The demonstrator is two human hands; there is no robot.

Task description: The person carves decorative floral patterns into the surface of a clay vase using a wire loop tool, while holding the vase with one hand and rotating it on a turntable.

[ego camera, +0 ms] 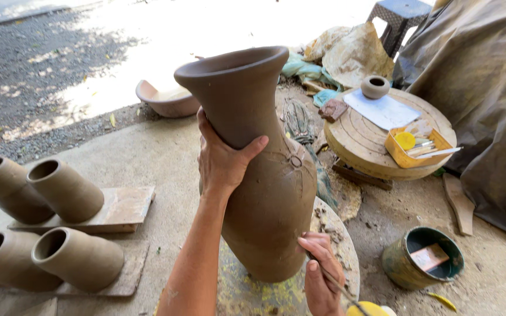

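A tall brown clay vase (265, 175) with a flared mouth stands tilted on a round turntable (335, 246) spattered with clay. A carved flower pattern shows on its right side. My left hand (221, 158) grips the vase at its neck from the left. Low at the vase's base, my right hand (323, 272) pinches a thin carving tool (338, 287) with its tip against the clay. Clay crumbs lie on the turntable beside the vase.
Several unfired clay cylinders (65, 190) lie on boards at left. A clay bowl (165, 99) sits behind. A round wooden stand (358, 140) at right holds a small pot (375, 86), paper and a yellow tool tray (417, 146). A green bucket (423, 257) stands near a tarp (481, 105).
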